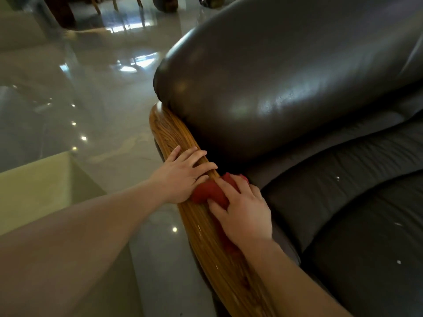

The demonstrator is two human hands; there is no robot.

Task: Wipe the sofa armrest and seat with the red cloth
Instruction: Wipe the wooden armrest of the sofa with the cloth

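Both our hands are on the curved, glossy wooden armrest with streaked grain (pixel 183 143) of the dark leather sofa.

Left hand (pixel 183 177): palm down, flat on the wood, fingers spread and extended toward the rounded dark leather back cushion (pixel 274 76). It grasps nothing. Its heel side touches the bunched red cloth (pixel 209 192).

Right hand (pixel 242 211): cupped over the cloth, fingers curled and pressing it against the armrest top. Thumb lies on the near side of the bunch, index finger across the top. A strip of red also shows under the wrist, trailing along the wood toward us.

Cloth position: on the armrest, about midway along the visible stretch, between the two hands and just beside the gap where the back cushion meets the dark wrinkled leather seat cushion (pixel 354 213).

Seat cushion: a few small white specks (pixel 398 262) on its surface, well apart from the cloth.

Surroundings: polished grey tile floor (pixel 91 88) to the left, reflecting ceiling lights. A pale yellow-green block-shaped object (pixel 34 188) stands on it near our left forearm; we cannot tell what it is. Dark wooden furniture legs (pixel 68 12) at the top edge, blurred.
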